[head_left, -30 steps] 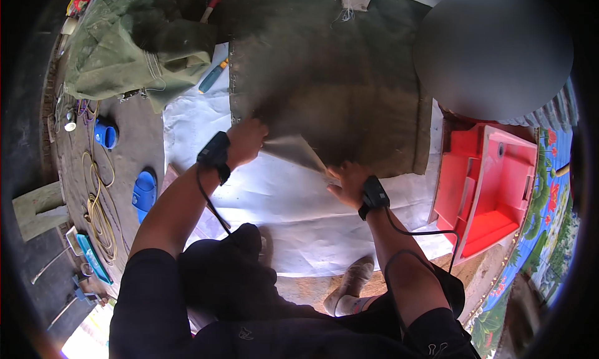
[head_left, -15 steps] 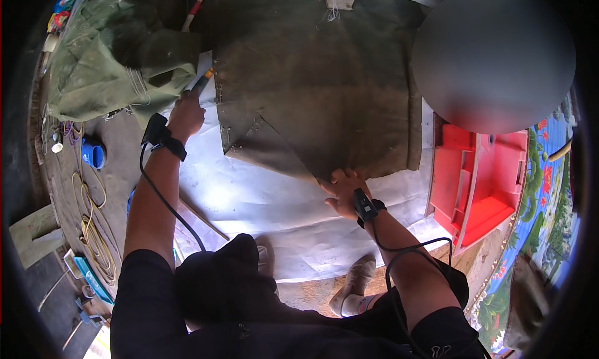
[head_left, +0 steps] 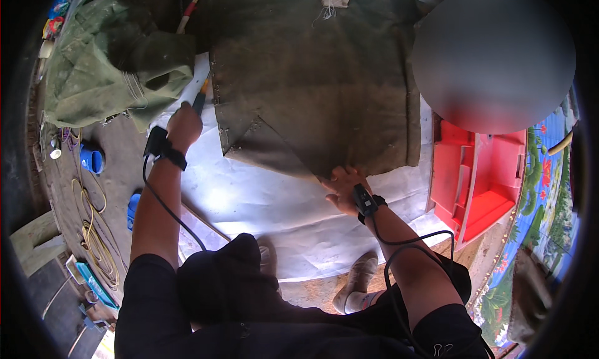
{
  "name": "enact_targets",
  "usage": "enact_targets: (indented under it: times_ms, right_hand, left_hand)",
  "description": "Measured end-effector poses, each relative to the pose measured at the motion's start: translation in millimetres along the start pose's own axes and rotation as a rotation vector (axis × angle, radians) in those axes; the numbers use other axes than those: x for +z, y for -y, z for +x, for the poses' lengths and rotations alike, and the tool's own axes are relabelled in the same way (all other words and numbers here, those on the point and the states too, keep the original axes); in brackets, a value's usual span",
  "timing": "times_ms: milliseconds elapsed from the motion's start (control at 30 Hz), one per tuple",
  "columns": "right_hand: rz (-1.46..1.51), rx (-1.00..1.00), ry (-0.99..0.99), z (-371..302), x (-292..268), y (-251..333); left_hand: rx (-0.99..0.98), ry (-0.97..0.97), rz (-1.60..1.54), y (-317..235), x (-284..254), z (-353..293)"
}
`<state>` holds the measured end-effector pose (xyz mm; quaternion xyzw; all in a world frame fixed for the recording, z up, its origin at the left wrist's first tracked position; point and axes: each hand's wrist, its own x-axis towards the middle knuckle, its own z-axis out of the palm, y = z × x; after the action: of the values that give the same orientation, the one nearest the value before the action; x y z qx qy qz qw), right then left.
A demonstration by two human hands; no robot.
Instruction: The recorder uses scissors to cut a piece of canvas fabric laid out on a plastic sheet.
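A large olive-brown canvas sheet (head_left: 318,78) lies spread on a white ground sheet (head_left: 262,196), its lower left corner folded over into a triangle. My right hand (head_left: 342,185) presses flat on the canvas edge at the tip of that fold. My left hand (head_left: 185,123) is stretched out to the canvas's left side and closes around a tool with an orange and white handle (head_left: 198,97). Both wrists carry black bands with cables running back along my arms.
A crumpled green tarp (head_left: 106,65) is heaped at upper left. A red plastic crate (head_left: 480,184) stands on the right beside a flowered mat (head_left: 549,190). Blue sandals (head_left: 93,159), a coiled yellow rope (head_left: 93,246) and small tools lie on the dirt at left.
My left hand let go of the folded corner and reached up and left to the orange-handled tool. The right hand stayed on the canvas edge.
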<state>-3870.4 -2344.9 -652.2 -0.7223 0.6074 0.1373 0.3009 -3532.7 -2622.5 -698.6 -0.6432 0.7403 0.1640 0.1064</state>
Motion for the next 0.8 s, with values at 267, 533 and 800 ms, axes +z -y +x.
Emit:
enact_targets:
  times_ms: [267, 533, 800]
  right_hand:
    - [0.025, 0.022, 0.025, -9, -1, -6]
    - [0.13, -0.116, -0.149, -8, 31, 49]
    - [0.168, -0.146, -0.095, -38, 25, 11]
  left_hand:
    - [-0.053, 0.155, 0.265, 73, 5, -112]
    - [0.497, 0.005, -0.332, -39, -3, -129]
    - [0.71, 0.266, 0.064, -72, 18, -168]
